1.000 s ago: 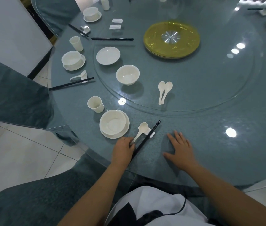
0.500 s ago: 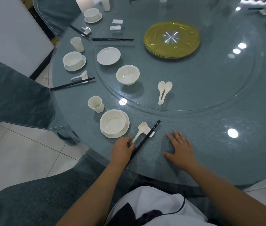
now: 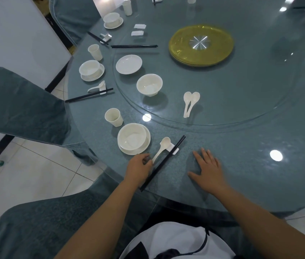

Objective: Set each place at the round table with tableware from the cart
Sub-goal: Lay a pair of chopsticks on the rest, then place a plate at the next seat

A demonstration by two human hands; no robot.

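- Nearest place nearly set: left hand [image 3: 140, 170] pinches the spoon [image 3: 160, 148] handle, bowl end on the rest [image 3: 174, 148] beside the chopsticks [image 3: 163, 162].
- Right hand [image 3: 208, 170] lies flat, fingers spread, on the table [image 3: 260, 146].
- Next, probably: straighten the spoon, let go.

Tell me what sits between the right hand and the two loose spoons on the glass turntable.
Nothing visible does. The right hand lies flat on the table, and only bare tabletop and the turntable's edge separate it from the two spoons.
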